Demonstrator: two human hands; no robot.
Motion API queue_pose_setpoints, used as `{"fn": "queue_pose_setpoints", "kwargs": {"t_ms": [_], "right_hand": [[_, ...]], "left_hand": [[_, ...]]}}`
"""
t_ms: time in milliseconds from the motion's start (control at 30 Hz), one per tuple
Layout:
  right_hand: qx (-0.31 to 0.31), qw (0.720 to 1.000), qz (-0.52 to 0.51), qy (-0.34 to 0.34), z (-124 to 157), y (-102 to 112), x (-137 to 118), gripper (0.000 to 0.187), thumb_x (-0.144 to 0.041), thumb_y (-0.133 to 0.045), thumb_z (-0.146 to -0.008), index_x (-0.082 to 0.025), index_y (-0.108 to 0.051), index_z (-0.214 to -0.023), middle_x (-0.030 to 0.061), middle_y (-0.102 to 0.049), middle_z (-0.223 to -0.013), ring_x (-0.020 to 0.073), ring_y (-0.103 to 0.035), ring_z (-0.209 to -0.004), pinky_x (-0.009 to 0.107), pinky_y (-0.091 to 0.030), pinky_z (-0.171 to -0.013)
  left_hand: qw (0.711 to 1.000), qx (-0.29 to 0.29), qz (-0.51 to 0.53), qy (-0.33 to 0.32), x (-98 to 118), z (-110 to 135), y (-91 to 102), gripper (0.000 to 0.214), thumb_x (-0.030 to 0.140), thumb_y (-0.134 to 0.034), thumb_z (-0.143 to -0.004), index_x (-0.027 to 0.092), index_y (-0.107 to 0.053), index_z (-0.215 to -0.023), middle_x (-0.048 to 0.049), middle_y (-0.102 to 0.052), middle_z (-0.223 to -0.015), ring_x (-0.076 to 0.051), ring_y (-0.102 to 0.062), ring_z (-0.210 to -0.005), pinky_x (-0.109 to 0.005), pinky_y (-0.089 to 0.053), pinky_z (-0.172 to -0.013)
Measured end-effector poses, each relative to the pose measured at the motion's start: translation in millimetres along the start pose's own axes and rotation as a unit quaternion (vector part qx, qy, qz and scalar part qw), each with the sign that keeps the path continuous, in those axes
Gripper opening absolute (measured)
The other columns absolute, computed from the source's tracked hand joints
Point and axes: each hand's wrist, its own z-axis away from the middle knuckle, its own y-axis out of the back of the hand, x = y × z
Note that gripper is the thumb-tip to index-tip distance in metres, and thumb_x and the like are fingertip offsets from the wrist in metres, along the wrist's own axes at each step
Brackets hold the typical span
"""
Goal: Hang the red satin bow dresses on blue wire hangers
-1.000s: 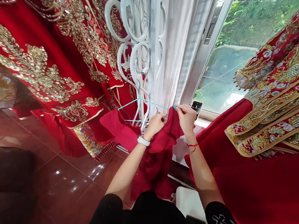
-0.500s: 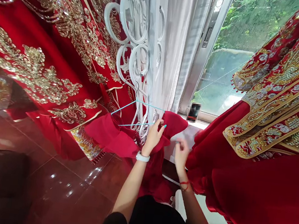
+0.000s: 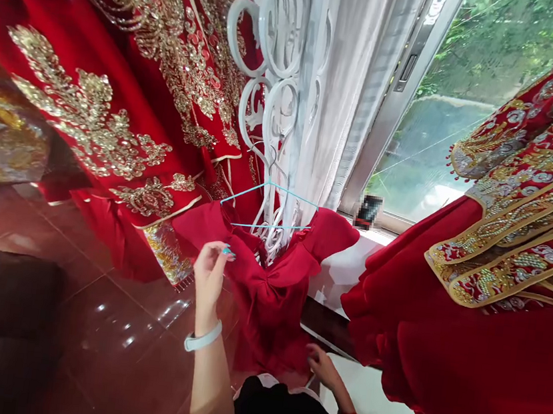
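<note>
A red dress (image 3: pixel 272 277) with off-shoulder sleeves hangs on a thin light-blue hanger (image 3: pixel 269 182), whose hook is up against white scrollwork. My left hand (image 3: pixel 211 269), with teal nails and a pale band at the wrist, is in front of the dress's left sleeve. Its fingers are loosely bent, with nothing visible between them; whether they touch the cloth is unclear. Lower down, my right hand (image 3: pixel 323 367) is beside the right edge of the skirt, fingers loosely curled and apart, with no held thing visible.
Red gowns with gold sequins (image 3: pixel 90 117) hang at left, beside the white scrolled metal stand (image 3: pixel 280 53). An embroidered red garment (image 3: pixel 506 262) hangs at right. Behind are a white curtain (image 3: pixel 346 88) and a window (image 3: pixel 448 120). A white surface (image 3: pixel 384 395) lies low at right.
My left hand has left the hanger's right side and moved left to the other sleeve. My right hand has dropped toward the skirt. The view has shifted slightly left.
</note>
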Motion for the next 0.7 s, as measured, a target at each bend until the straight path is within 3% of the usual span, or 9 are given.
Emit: {"fn": "queue_pose_setpoints", "kwargs": {"t_ms": [100,167,233,267,333,400,467,533,700], "right_hand": [[0.156,0.986,-0.059,0.030,-21.4,36.3,-48.5,0.052,-0.030,-0.050,-0.073,-0.022,-0.067,-0.122,0.0144,-0.073,-0.122,0.0319,-0.071,-0.116,0.048,-0.057,-0.103],[0.279,0.951,-0.069,0.116,-34.7,68.6,-104.2,0.056,-0.035,-0.047,-0.085,-0.018,-0.056,-0.137,0.0201,-0.062,-0.139,0.0330,-0.060,-0.132,0.052,-0.049,-0.112],[0.369,0.904,-0.031,0.213,-47.6,101.5,-167.3,0.060,-0.036,-0.050,-0.089,-0.018,-0.047,-0.146,0.0198,-0.055,-0.146,0.0327,-0.050,-0.140,0.055,-0.040,-0.119],[0.401,0.881,-0.006,0.251,-54.5,116.0,-197.5,0.061,-0.036,-0.053,-0.089,-0.020,-0.045,-0.147,0.0188,-0.052,-0.149,0.0323,-0.047,-0.142,0.056,-0.037,-0.120],[0.421,0.855,0.047,0.299,-69.3,137.5,-248.5,0.062,-0.036,-0.059,-0.089,-0.023,-0.045,-0.148,0.0184,-0.046,-0.152,0.0331,-0.042,-0.144,0.057,-0.036,-0.120],[0.416,0.852,0.094,0.304,-84.2,148.1,-282.0,0.057,-0.036,-0.061,-0.089,-0.023,-0.052,-0.143,0.0187,-0.047,-0.150,0.0356,-0.040,-0.143,0.059,-0.035,-0.118],[0.406,0.859,0.125,0.285,-96.4,150.9,-298.5,0.046,-0.032,-0.059,-0.090,-0.022,-0.060,-0.135,0.0183,-0.053,-0.141,0.0365,-0.043,-0.136,0.059,-0.038,-0.114],[0.398,0.867,0.138,0.264,-103.4,150.4,-303.3,0.039,-0.025,-0.055,-0.090,-0.022,-0.064,-0.129,0.0170,-0.059,-0.130,0.0349,-0.048,-0.127,0.055,-0.042,-0.109],[0.397,0.867,0.162,0.253,-102.4,150.9,-303.1,0.040,-0.016,-0.047,-0.091,-0.021,-0.064,-0.127,0.0173,-0.063,-0.124,0.0332,-0.053,-0.117,0.049,-0.046,-0.100]], "left_hand": [[0.995,0.055,-0.073,-0.036,10.7,1.2,14.9,0.027,0.042,-0.069,-0.083,0.022,-0.060,-0.099,-0.0032,-0.065,-0.098,-0.016,-0.066,-0.087,-0.029,-0.057,-0.079],[0.981,0.094,-0.153,-0.077,19.7,-5.6,10.6,0.032,0.039,-0.070,-0.083,0.023,-0.059,-0.109,-0.0066,-0.065,-0.112,-0.020,-0.065,-0.105,-0.035,-0.056,-0.094],[0.954,0.140,-0.235,-0.124,27.5,-21.9,-1.9,0.046,0.037,-0.073,-0.081,0.022,-0.056,-0.121,-0.0108,-0.062,-0.126,-0.025,-0.059,-0.123,-0.042,-0.048,-0.110],[0.940,0.154,-0.269,-0.141,30.2,-32.9,-9.4,0.054,0.036,-0.075,-0.080,0.020,-0.054,-0.127,-0.0133,-0.061,-0.131,-0.027,-0.056,-0.129,-0.045,-0.043,-0.116],[0.922,0.124,-0.335,-0.147,33.2,-56.2,-23.0,0.066,0.034,-0.077,-0.079,0.017,-0.050,-0.137,-0.0178,-0.056,-0.141,-0.032,-0.049,-0.138,-0.048,-0.036,-0.121],[0.909,0.069,-0.393,-0.124,33.7,-75.0,-30.6,0.053,0.028,-0.068,-0.086,0.016,-0.054,-0.136,-0.0187,-0.060,-0.139,-0.034,-0.050,-0.138,-0.051,-0.036,-0.121],[0.896,0.028,-0.432,-0.102,33.9,-84.7,-30.6,0.039,0.020,-0.055,-0.092,0.016,-0.061,-0.131,-0.0178,-0.065,-0.134,-0.034,-0.055,-0.134,-0.051,-0.040,-0.118],[0.886,0.006,-0.453,-0.098,35.0,-85.5,-25.4,0.040,0.015,-0.047,-0.094,0.017,-0.064,-0.130,-0.0166,-0.067,-0.134,-0.033,-0.058,-0.131,-0.049,-0.044,-0.115],[0.866,-0.012,-0.488,-0.112,40.7,-76.3,-12.4,0.048,0.013,-0.045,-0.093,0.018,-0.063,-0.137,-0.0151,-0.064,-0.144,-0.033,-0.058,-0.134,-0.047,-0.047,-0.114]]}}
